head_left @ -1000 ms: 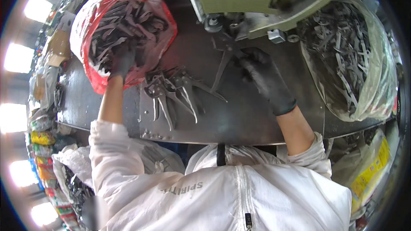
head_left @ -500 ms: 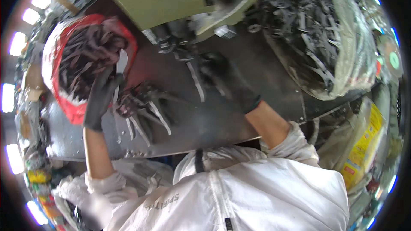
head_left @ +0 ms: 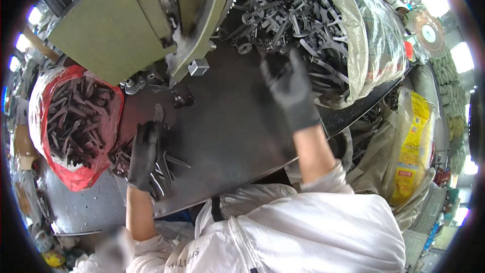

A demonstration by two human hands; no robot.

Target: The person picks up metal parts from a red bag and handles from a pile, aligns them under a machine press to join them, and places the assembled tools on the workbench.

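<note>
My left hand (head_left: 144,155), in a dark grey glove, is closed around a flat curved metal lever (head_left: 159,114) whose tip sticks up past the fingers. It is over a small pile of joined metal parts with long thin arms (head_left: 164,169), partly hiding them. My right hand (head_left: 293,93), gloved too and slightly blurred, is open at the near edge of the right bag's heap of grey metal parts (head_left: 293,15). Its fingers are apart, and I see nothing held in them. A small dark metal piece (head_left: 183,99) lies on the table below the machine.
A green machine (head_left: 111,25) with a metal block (head_left: 198,67) at its lower end overhangs the dark metal table (head_left: 222,136). On the left stands a red-rimmed bag (head_left: 120,111) of dark curved levers. The clear plastic bag (head_left: 371,45) is at right; a yellow-printed sack (head_left: 411,146) stands beside the table.
My right hand has left the spot below the machine and reached right to the bag. My left hand has drawn back from the red-rimmed bag to the pile. The view has shifted right.
</note>
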